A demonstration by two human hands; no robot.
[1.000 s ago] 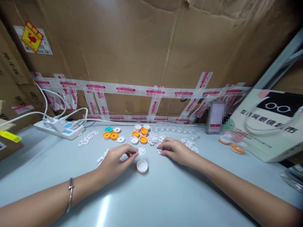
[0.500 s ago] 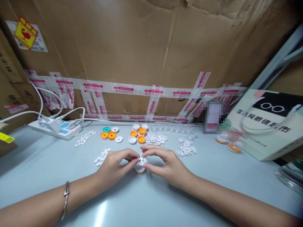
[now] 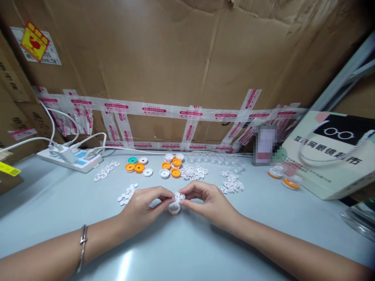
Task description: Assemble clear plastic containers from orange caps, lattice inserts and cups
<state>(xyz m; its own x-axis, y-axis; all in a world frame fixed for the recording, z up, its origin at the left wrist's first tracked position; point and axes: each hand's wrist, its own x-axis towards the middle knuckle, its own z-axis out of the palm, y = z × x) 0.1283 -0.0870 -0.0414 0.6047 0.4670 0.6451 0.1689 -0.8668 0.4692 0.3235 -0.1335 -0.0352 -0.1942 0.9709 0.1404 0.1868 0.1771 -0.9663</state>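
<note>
Between my two hands, near the middle of the table, is a small white openwork plastic piece (image 3: 179, 196). My left hand (image 3: 146, 203) pinches its left side between thumb and forefinger. From the other side, my right hand (image 3: 206, 201) grips it with thumb and fingertips. Just below the piece sits a round white cap with an orange base (image 3: 174, 209) on the table; whether the piece touches it I cannot tell. Behind my hands lie a heap of white openwork pieces (image 3: 193, 172) and a second heap (image 3: 232, 183) to the right.
Orange, white and green round caps (image 3: 139, 168) lie at the back, beside another cap cluster (image 3: 171, 166). Small white discs (image 3: 127, 194) are left of my hands. Clear cups (image 3: 216, 159) line the cardboard box (image 3: 164, 70). A power strip (image 3: 70, 158) is left, a paper bag (image 3: 328, 156) right.
My right fingers have closed in on the white openwork piece, which has turned and shifted slightly right. The left hand keeps its pinch.
</note>
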